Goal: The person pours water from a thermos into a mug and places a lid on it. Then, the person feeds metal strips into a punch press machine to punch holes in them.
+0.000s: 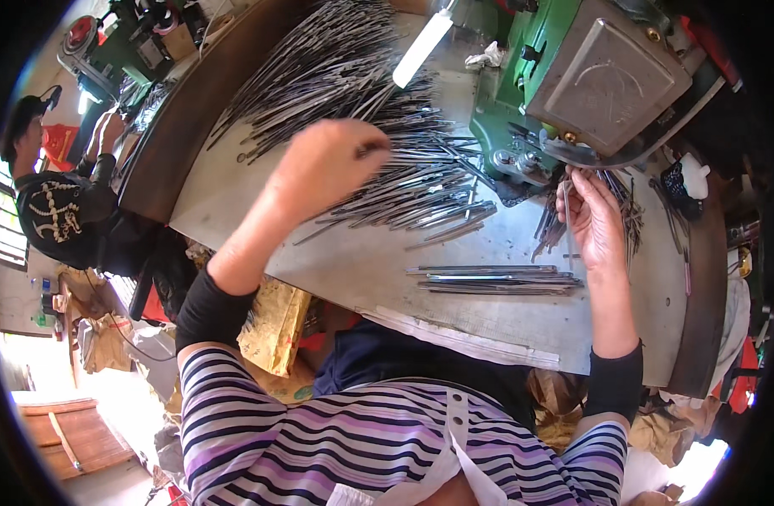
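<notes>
A large heap of thin, dark metal strips [404, 190] spreads over the table from the far edge to the middle. Over its near left side is my left hand [329, 164], its fingers curled under and smeared by motion, so whatever they hold is hidden. At the right, my right hand [596, 221] pinches a slim metal strip [569, 221] between thumb and fingers, just below the green machine [498, 126]. Loose strips [549, 226] lie around that hand. Nearer to me, a neat bundle of metal strips [498, 280] lies crosswise on the table.
The pale metal tabletop [353, 278] has a raised brown rim [172, 152] at the left. A bright white lamp [423, 48] hangs over the heap. A dark mesh item [682, 184] rests at the far right. Another person [62, 190] works at a machine on the left.
</notes>
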A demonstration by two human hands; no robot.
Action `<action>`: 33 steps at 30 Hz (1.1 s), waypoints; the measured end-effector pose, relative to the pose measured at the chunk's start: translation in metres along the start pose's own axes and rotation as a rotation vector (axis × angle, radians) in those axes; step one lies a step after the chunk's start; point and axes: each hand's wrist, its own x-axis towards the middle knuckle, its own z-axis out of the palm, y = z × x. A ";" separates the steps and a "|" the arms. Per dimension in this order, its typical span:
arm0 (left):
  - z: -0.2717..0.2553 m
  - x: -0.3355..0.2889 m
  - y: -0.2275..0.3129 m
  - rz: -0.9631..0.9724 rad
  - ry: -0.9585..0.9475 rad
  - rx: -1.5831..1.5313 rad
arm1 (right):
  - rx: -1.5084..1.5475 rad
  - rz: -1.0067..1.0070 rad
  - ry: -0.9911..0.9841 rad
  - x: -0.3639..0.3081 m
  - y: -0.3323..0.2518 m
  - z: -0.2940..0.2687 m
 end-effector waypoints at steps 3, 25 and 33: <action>-0.021 0.001 -0.038 -0.091 0.182 0.095 | 0.014 -0.002 -0.020 -0.001 -0.002 0.008; -0.004 0.037 -0.068 0.275 0.403 0.459 | -0.012 0.019 -0.014 0.002 0.000 0.004; -0.002 0.048 -0.048 0.376 0.412 0.292 | -0.067 0.034 -0.035 0.003 0.000 -0.003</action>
